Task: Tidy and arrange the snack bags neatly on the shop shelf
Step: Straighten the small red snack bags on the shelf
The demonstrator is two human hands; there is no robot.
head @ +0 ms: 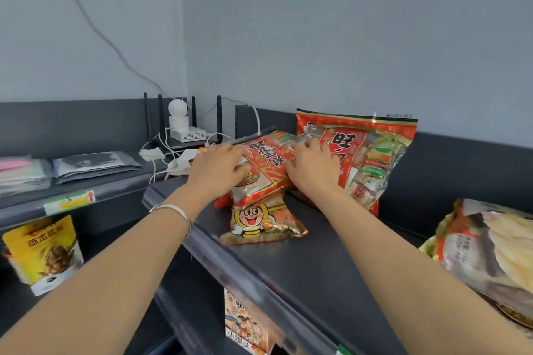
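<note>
Both hands press flat on a red snack bag (266,166) lying atop the dark shelf (302,262): the left hand (217,168) spreads open over its 9 o'clock end, the right hand (313,167) lies open-palmed at its 3 o'clock end, fingers (302,147) resting on the wrapper rather than closed round it. A silver bangle (176,213) circles the left wrist. Under this bag, at 6 o'clock, a gold bag (261,223) with a bee cartoon lies flat and pokes out toward the shelf edge. At 2 o'clock a larger red bag (366,153) leans against the back panel, touching the right hand's side. A pale bag (490,251) sits well apart at 4 o'clock. At 11 o'clock stand a router (184,124) and tangled white cables (161,155). A yellow bag (43,253) hangs lower at 8 o'clock.
</note>
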